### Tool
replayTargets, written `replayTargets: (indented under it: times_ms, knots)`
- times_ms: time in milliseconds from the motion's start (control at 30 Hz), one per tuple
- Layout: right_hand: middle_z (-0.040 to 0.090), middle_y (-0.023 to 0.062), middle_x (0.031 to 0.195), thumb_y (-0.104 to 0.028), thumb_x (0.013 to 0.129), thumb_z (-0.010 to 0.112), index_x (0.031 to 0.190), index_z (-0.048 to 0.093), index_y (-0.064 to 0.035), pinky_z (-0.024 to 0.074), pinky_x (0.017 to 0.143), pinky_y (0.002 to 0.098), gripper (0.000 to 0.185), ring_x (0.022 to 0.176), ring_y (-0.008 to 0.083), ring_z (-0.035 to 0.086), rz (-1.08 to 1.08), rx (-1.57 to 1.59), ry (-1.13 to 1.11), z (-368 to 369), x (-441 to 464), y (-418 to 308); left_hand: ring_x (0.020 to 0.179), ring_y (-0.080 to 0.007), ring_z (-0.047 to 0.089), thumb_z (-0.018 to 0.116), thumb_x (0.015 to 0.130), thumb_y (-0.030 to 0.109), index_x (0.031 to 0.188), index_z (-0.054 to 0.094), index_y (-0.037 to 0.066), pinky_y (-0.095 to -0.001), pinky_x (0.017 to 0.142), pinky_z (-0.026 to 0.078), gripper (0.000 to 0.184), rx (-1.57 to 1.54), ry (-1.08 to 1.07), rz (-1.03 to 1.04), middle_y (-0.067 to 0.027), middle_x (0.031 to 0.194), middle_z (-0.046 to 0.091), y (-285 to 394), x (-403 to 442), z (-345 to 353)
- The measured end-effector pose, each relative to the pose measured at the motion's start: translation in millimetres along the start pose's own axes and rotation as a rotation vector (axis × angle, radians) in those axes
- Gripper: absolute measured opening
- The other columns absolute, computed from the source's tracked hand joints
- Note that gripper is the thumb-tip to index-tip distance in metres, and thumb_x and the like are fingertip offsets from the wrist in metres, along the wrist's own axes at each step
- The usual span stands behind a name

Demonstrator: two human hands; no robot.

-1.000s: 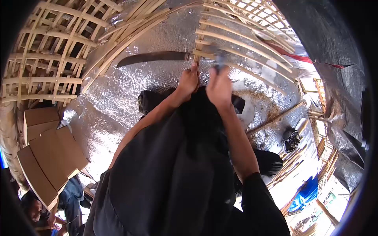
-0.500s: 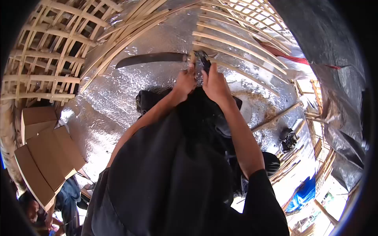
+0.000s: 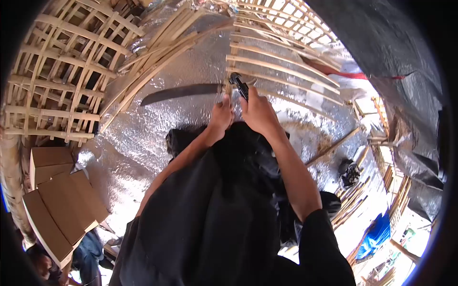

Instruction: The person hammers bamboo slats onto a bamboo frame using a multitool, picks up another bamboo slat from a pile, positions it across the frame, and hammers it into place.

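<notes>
My right hand [image 3: 259, 115] is wrapped round the dark handle of a black hammer-like tool [image 3: 239, 86], its head up and to the left. Close beside it, my left hand [image 3: 222, 117] is closed, with thumb and fingers pinched just below the tool's head. Whatever sits in that pinch is too small to make out. A long dark machete blade [image 3: 181, 92] points left from there over the silver sheet [image 3: 143, 133]. Its handle end is partly hidden near the tool and the pale bamboo strips [image 3: 286, 71].
Woven bamboo lattice [image 3: 62, 86] stands at the upper left, beside long loose bamboo strips [image 3: 162, 57]. Cardboard boxes [image 3: 67, 205] are at the left, with another person [image 3: 88, 257] partly visible below. Dark plastic sheeting [image 3: 381, 43] hangs at the right; a wooden stick [image 3: 334, 147] lies nearby.
The whole view has shifted, so the scene sits lower. The tool's head has tipped up and left relative to the blade, and looks sharper than before. Both hands keep their grips.
</notes>
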State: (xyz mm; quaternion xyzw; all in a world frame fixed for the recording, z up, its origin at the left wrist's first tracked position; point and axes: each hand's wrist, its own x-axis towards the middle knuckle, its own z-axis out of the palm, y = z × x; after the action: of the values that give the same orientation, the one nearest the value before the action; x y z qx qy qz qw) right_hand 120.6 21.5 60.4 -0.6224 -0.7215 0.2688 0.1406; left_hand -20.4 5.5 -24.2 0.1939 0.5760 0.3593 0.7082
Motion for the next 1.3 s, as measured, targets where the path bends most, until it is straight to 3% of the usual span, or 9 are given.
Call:
replayTargets:
  times_ms: [100,233,333,533,800,833,933,1067,1300]
  knots:
    - [0.067,0.0361,0.083,-0.026,0.103,0.057,0.134,0.044,-0.0029,0.0516,0.073,0.0669,0.041,0.083,0.0572,0.066,0.064,0.218,0.231,3.8,-8.2,-15.5,0.039,-0.0094,0.035,0.043,0.106,0.067,0.073,0.046,0.018,-0.0294,0.037,0.024,0.06,0.037,0.041,0.134,0.0051,0.054,0.039,-16.0,4.3,-6.6]
    - [0.067,0.0367,0.081,-0.03,0.105,0.056,0.134,0.041,-0.0009,0.0527,0.074,0.0663,0.044,0.084,0.0569,0.067,0.051,0.036,-0.087,-7.3,9.4,-1.9,0.038,-0.0098,0.034,0.043,0.106,0.068,0.073,0.047,0.017,-0.0296,0.037,0.024,0.06,0.057,0.083,0.166,0.0049,0.053,0.039,-38.1,52.1,-9.6]
    - [0.067,0.0371,0.084,-0.032,0.105,0.055,0.14,0.039,0.0008,0.0539,0.079,0.0656,0.051,0.085,0.0568,0.067,0.159,0.097,0.109,13.2,-6.2,-1.2,0.04,-0.0092,0.036,0.04,0.105,0.07,0.074,0.048,0.016,-0.0298,0.038,0.026,0.063,0.049,0.052,0.095,0.004,0.055,0.04,-22.2,12.7,-9.9]
    - [0.068,0.0331,0.083,-0.032,0.104,0.059,0.12,0.05,0.0024,0.0511,0.075,0.0647,0.039,0.085,0.0551,0.067,0.099,0.154,0.128,-31.1,-25.2,-5.3,0.04,-0.0075,0.028,0.036,0.105,0.072,0.072,0.043,0.021,-0.0295,0.039,0.019,0.061,0.071,0.02,0.0,0.0087,0.055,0.033,-23.6,30.6,-21.5]
    - [0.06,0.0228,0.133,-0.03,0.094,0.07,0.136,0.051,-0.0059,0.0511,0.099,0.0557,0.052,0.12,0.0451,0.059,-0.007,-0.347,0.029,20.2,-115.9,101.6,0.042,-0.0105,0.039,0.04,0.102,0.075,0.078,0.049,0.014,-0.0304,0.04,0.03,0.066,0.112,0.064,0.026,0.0041,0.056,0.039,6.5,-1.2,-0.3]
    - [0.066,0.0215,0.126,-0.032,0.094,0.071,0.135,0.054,-0.0056,0.0523,0.097,0.0549,0.052,0.113,0.0454,0.063,-0.024,-0.349,0.056,10.8,-117.3,97.1,0.043,-0.0098,0.037,0.04,0.103,0.075,0.078,0.049,0.015,-0.0304,0.04,0.028,0.066,0.103,0.061,0.018,0.0048,0.057,0.038,5.5,0.9,-1.8]
    - [0.071,0.0189,0.117,-0.034,0.094,0.071,0.134,0.059,-0.0064,0.0532,0.094,0.0536,0.05,0.108,0.0438,0.067,0.417,0.313,0.162,19.5,-85.4,137.5,0.044,-0.0092,0.035,0.041,0.103,0.075,0.077,0.048,0.016,-0.0303,0.041,0.027,0.065,0.109,0.075,0.004,0.0053,0.057,0.037,7.3,2.3,-4.7]
    - [0.075,0.0132,0.112,-0.033,0.103,0.065,0.116,0.069,-0.0001,0.0539,0.077,0.0375,0.035,0.099,0.0245,0.074,0.669,1.324,0.392,0.4,-36.7,149.3,0.044,-0.0095,0.035,0.041,0.103,0.075,0.076,0.047,0.016,-0.0305,0.041,0.028,0.065,0.148,0.122,0.024,0.0049,0.057,0.038,0.9,4.0,-4.0]
    - [0.076,0.0077,0.104,-0.023,0.106,0.064,0.12,0.066,-0.0023,0.0521,0.071,0.0307,0.025,0.087,0.0172,0.074,0.726,1.253,0.464,8.8,-15.7,162.5,0.043,-0.0108,0.036,0.042,0.104,0.072,0.076,0.046,0.016,-0.0315,0.041,0.029,0.063,0.144,0.135,0.06,0.004,0.057,0.039,-0.1,-3.5,2.6]
